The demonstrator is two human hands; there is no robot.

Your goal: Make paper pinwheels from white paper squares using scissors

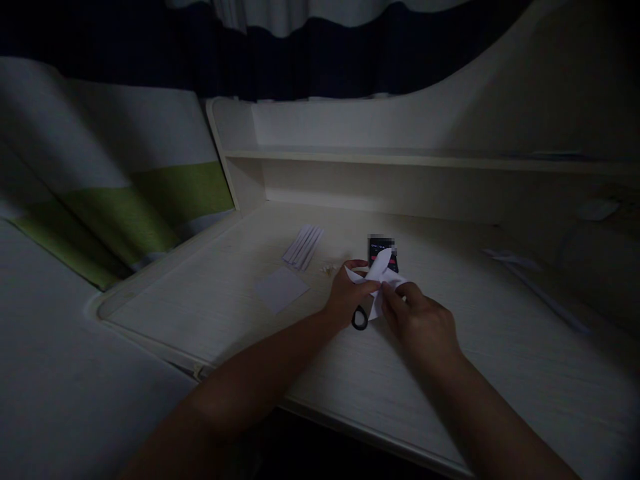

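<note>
A white paper pinwheel [379, 267] with curled and pointed blades is between my two hands, above the desk. My left hand [347, 291] grips it from the left, thumb pressed near its middle. My right hand [423, 320] has its fingers pinched at the centre of the paper; whether they also hold something small is hidden. Just below the pinwheel, a black loop [359, 318], like a scissors handle, lies on the desk beside my left hand. Behind the pinwheel stands a dark phone [376, 248] with lit digits, partly covered by the paper.
Square white paper [281, 289] lies left of my hands, with several white paper sticks [303, 247] behind it. Small pale bits [328, 269] are scattered nearby. A shelf [350, 155] spans the desk's back. At right lies a long pale strip [545, 297].
</note>
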